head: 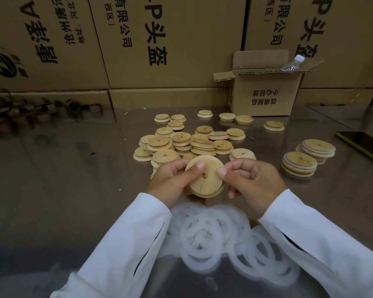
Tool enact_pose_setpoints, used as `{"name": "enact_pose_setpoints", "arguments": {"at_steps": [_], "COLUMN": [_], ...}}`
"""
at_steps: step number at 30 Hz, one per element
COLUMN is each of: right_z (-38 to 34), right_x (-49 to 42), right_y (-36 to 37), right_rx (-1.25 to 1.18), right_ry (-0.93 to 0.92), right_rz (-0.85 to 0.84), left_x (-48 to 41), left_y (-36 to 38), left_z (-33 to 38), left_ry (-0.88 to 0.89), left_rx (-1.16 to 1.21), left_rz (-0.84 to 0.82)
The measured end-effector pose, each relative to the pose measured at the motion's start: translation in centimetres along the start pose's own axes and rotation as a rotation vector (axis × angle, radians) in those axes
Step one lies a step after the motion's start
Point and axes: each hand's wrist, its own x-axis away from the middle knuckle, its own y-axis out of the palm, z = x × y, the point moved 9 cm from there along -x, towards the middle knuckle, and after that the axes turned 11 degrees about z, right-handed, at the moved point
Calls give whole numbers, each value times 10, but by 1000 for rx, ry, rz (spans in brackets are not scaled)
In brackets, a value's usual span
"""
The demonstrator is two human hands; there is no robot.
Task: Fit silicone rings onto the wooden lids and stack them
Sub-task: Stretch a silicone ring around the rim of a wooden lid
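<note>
Head view: both hands hold one wooden lid [205,179] at centre, over the worktop [73,179]. Left hand [170,181] has its fingers [197,166] curled round the lid's 9 o'clock edge, thumb on top; right hand [252,181] pinches the 3 o'clock edge w/ thumb & forefinger. White silicone rings [213,239] lie piled at 6 o'clock, btwn the sleeves. Loose lids [192,140] heaped at 12. Two short stacks of ringed lids [299,164] at 2, phone [364,147] near them at 3. Open small box [265,95] w/ a bottle [293,64] at 1.
</note>
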Motion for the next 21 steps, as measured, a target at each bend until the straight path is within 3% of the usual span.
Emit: {"name": "enact_pose_setpoints", "arguments": {"at_steps": [4,8,12,18,21], "right_z": [3,-1,6,8,2], "right_x": [4,16,28,28,27], "right_y": [-2,13,36,38,36], "right_rx": [71,414,732,670,519], "right_ry": [-32,-244,-397,-375,-316], "right_rz": [-28,-149,-346,-381,-341], "left_x": [0,-4,-4,-2,0], "left_y": [1,-13,-13,-5,-1], "left_z": [-3,1,1,-1,-2], "left_ry": [9,5,17,-2,-19], "left_rx": [-5,121,131,162,154], "left_rz": [6,122,137,70,41]}}
